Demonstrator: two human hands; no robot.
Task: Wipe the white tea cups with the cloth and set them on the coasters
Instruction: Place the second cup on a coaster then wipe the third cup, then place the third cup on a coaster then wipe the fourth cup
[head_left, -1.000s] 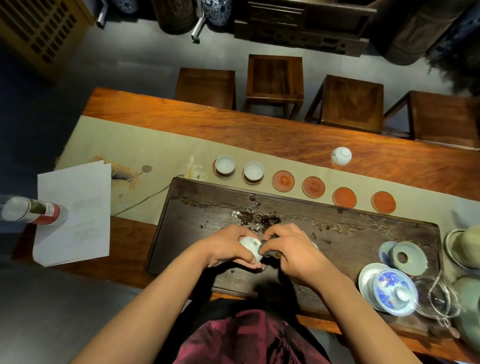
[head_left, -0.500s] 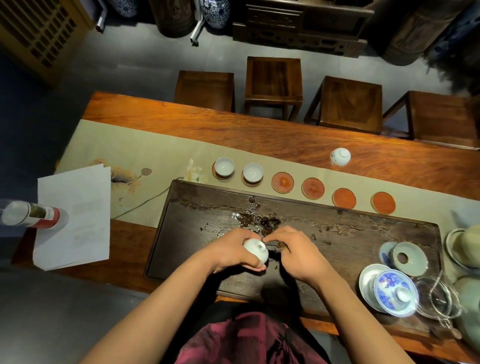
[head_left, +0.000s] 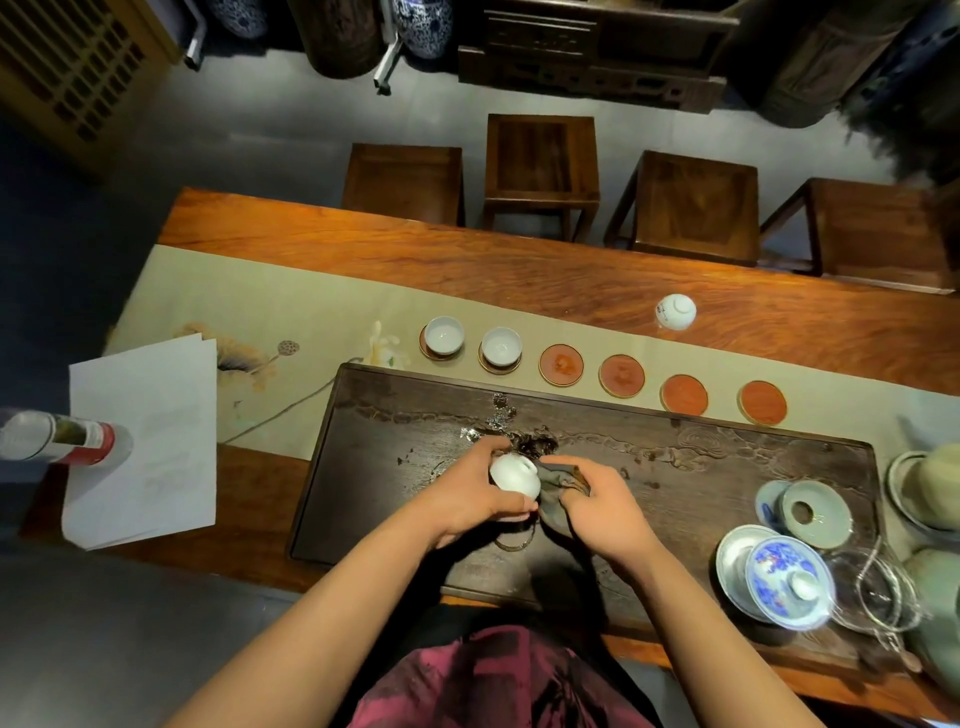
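Note:
Over the dark wooden tea tray (head_left: 701, 467), my left hand (head_left: 467, 499) grips a white tea cup (head_left: 515, 474) tipped on its side. My right hand (head_left: 602, 506) holds a dark grey cloth (head_left: 561, 486) pressed against the cup's mouth. Beyond the tray runs a row of round red coasters. The two leftmost carry white cups (head_left: 443, 335) (head_left: 501, 345). The other coasters (head_left: 561, 365) (head_left: 622, 375) (head_left: 684, 395) (head_left: 762, 402) are bare. Another white cup (head_left: 675, 310) lies upside down on the table further back.
A blue-and-white lidded bowl (head_left: 787, 579), a pale lid (head_left: 815, 514), a glass pitcher (head_left: 878, 587) and green pots (head_left: 935, 483) crowd the tray's right end. White paper (head_left: 145, 441) and a bottle (head_left: 57, 436) lie at left. Several stools (head_left: 540, 161) stand behind the table.
My hands have parted a little: the cup has turned so its white outside shows, and the cloth now shows between the cup and my right hand.

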